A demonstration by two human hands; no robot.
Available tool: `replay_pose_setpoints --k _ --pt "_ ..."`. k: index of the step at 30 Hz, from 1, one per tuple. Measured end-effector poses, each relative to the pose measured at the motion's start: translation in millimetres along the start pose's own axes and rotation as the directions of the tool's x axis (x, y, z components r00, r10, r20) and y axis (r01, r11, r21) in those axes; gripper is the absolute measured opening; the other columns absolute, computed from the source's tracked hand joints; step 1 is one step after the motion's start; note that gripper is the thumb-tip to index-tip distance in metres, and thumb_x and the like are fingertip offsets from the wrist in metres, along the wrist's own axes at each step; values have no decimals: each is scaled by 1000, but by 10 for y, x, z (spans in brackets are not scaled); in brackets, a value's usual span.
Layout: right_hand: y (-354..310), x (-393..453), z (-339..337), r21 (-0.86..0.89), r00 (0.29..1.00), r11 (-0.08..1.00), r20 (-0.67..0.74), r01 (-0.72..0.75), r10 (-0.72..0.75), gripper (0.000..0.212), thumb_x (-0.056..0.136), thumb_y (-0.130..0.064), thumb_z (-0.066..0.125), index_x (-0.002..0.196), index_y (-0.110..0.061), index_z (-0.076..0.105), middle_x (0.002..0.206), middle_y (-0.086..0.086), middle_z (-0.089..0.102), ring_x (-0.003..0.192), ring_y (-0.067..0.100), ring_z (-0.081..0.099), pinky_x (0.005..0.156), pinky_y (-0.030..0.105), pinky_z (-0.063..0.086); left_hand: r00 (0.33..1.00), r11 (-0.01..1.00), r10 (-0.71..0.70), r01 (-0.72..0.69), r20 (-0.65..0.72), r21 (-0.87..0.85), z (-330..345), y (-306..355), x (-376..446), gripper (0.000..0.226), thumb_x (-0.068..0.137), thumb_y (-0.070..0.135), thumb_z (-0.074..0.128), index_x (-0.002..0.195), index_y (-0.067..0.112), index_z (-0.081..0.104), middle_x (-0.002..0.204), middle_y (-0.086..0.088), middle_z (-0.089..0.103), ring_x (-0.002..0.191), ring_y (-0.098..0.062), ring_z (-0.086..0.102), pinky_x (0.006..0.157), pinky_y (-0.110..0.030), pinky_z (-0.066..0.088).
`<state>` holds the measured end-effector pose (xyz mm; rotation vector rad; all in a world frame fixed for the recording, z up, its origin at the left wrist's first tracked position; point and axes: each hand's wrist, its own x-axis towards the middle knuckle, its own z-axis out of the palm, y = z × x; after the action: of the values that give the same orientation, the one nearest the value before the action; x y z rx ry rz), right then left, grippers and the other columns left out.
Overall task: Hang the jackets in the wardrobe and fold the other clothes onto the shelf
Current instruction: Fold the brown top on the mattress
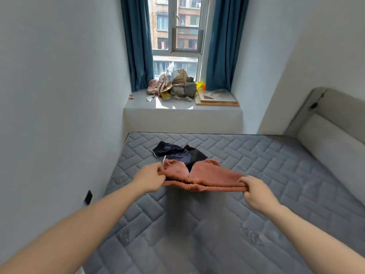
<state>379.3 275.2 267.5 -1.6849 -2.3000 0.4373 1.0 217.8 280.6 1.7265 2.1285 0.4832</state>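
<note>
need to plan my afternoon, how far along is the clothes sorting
Done: nothing can be confirmed, since no wardrobe or shelf is in view. In hand: the left hand and right hand hold a rust-coloured garment stretched above the mattress, apparently mid-fold. Left: the dark clothes lying crumpled behind it, plus putting everything away.

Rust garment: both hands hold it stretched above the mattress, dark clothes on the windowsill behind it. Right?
Not quite. The head view shows the dark clothes lying on the mattress, not the windowsill. The rest holds: left hand and right hand grip the rust garment stretched above the mattress.
</note>
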Motion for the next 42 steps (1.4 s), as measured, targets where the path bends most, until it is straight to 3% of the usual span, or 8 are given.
replay_pose_setpoints --k 7,13,16,20,28,34,37,42 --pt "443 -1111 1467 -125 903 982 389 -142 181 37 83 -7 50 107 -26 71 110 -1 65 115 24 62 92 30 43 920 978 -205 182 334 97 1706 -736 -1020 11 85 32 53 94 27 56 113 -2 71 107 -29 66 80 -34 52" --pt "818 -1914 2273 -174 761 967 597 -185 254 38 85 -12 48 111 -29 68 104 -5 47 121 22 60 97 26 44 844 957 -289 262 451 124 2667 -1042 -1890 8 86 33 53 90 28 49 97 7 61 101 -22 62 76 -34 48" --pt "1045 -2200 2594 -172 680 957 675 -235 288 48 88 -11 46 126 -32 66 120 0 53 123 20 58 101 23 44 825 946 -324 294 464 138 3028 -1130 -2247 9 88 31 54 93 33 46 103 9 55 110 -19 52 83 -36 47" --pt "1279 -2571 3050 -210 629 950 713 -229 310 62 93 -5 44 148 -32 53 148 -3 46 133 19 47 112 28 40 816 928 -372 335 444 162 3551 -1277 -2557 22 92 30 52 114 33 57 119 7 48 114 -18 45 89 -35 49" --pt "1661 -2989 4024 -247 606 958 743 -147 284 61 99 -11 48 157 -29 40 160 -4 35 146 21 33 117 34 38 754 874 -473 467 455 134 4492 -1680 -2759 29 93 19 54 120 22 63 134 -2 40 111 -25 57 97 -36 49" --pt "1683 -2992 4506 -304 486 934 797 -189 358 57 95 -37 56 149 -23 47 157 3 38 145 29 34 119 36 34 668 842 -490 529 560 107 4969 -2015 -2908 29 94 17 55 121 20 62 136 5 34 104 -22 64 87 -29 46" --pt "1536 -2865 4561 -299 535 926 756 -232 378 55 92 -41 56 145 -26 50 149 1 44 141 26 35 116 36 36 638 762 -550 648 538 10 5029 -2076 -2949 13 94 25 62 107 25 60 127 6 40 92 -15 62 85 -34 49" --pt "1261 -2470 4701 -92 656 923 677 -374 333 47 92 -30 63 138 -29 53 136 -5 47 125 20 47 104 33 45 575 583 -633 795 518 -170 5037 -2191 -2875 44 80 40 78 105 30 43 106 14 58 85 2 60 69 -29 48"
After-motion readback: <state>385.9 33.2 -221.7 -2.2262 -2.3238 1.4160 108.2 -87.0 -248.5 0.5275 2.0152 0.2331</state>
